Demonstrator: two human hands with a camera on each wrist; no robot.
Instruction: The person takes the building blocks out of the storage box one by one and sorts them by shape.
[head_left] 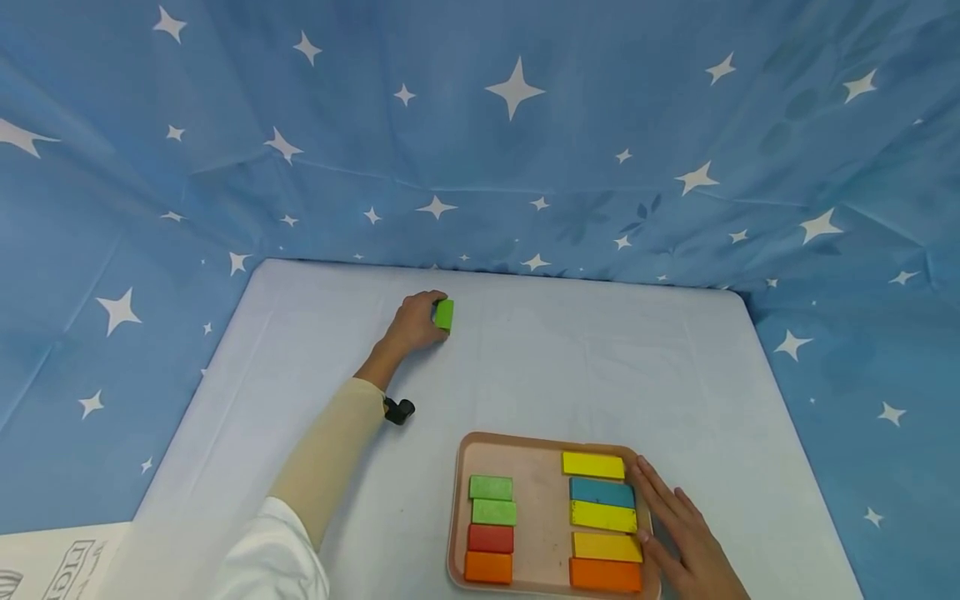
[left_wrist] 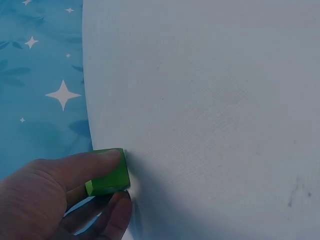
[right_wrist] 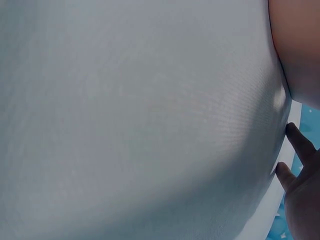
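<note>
Near the far edge of the table, my left hand (head_left: 414,323) pinches a green block (head_left: 444,315) between thumb and fingers. In the left wrist view the thumb lies across the top of the green block (left_wrist: 111,181), with the fingers under it. My right hand (head_left: 688,542) rests at the right rim of a pinkish-tan tray (head_left: 540,500), its fingers extended. Left in the tray lie two light green blocks (head_left: 492,487), a red block (head_left: 491,538) and an orange block (head_left: 488,567). Longer yellow, blue and orange blocks, among them a blue block (head_left: 602,492), line its right side.
White cloth covers the table (head_left: 600,367). A blue curtain (head_left: 450,150) with white stars hangs behind it and along both sides. At the lower left lies a printed sheet (head_left: 60,562). A small black device (head_left: 399,410) is strapped at the left wrist.
</note>
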